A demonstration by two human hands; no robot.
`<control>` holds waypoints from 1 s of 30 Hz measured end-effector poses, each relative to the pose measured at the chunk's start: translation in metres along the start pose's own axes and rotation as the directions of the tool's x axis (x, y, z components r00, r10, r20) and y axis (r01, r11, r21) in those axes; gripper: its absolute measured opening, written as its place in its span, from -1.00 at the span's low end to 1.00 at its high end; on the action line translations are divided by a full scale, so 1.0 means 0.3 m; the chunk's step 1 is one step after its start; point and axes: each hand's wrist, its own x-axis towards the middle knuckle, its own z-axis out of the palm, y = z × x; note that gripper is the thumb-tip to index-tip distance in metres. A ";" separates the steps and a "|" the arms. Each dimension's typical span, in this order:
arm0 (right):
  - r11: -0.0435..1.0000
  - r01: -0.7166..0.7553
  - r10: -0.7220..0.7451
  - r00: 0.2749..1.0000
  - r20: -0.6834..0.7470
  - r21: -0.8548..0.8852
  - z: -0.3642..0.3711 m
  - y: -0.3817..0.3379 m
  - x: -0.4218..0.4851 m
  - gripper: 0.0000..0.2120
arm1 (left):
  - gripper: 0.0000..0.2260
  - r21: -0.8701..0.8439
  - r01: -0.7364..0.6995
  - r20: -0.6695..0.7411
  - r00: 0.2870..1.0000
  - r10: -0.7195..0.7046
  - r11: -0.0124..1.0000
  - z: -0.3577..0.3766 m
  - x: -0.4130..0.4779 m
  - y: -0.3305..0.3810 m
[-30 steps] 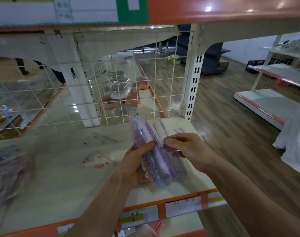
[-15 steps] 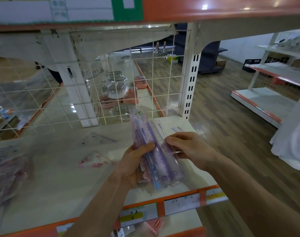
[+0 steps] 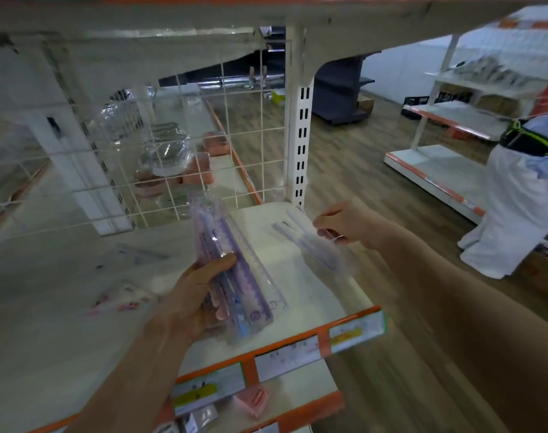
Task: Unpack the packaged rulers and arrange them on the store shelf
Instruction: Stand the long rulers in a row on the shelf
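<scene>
In the head view, the left hand (image 3: 201, 295) grips a clear plastic pack of rulers (image 3: 235, 276) from its left side, thumb across the front and fingers curled round the back. The pack is tilted, its far end pointing up toward the wire grid (image 3: 235, 135), and it hangs just above the front of the shelf (image 3: 313, 295). Inside the clear wrap lie several rulers side by side, purple and pinkish with printed scales; how many there are is too blurred to tell.

The right hand (image 3: 344, 223) is apart from the pack, off to the right near the shelf's back corner. Its fingertips pinch one end of a single ruler (image 3: 310, 245), pale and see-through, which slants down toward the shelf's front. Whether it touches the shelf cannot be told.

To the left on the shelf lies a flat clear packet with red print (image 3: 119, 303). Behind the grid, clear glass jars (image 3: 166, 151) stand on another shelf; their contents cannot be made out. An orange price strip (image 3: 297, 354) runs along the shelf's front edge.
</scene>
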 end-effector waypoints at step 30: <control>0.572 0.217 -0.343 0.939 0.009 -0.791 0.176 0.014 -0.022 -0.70 | -0.65 -0.033 0.042 0.010 0.999 -0.041 0.999 -0.031 0.032 -0.008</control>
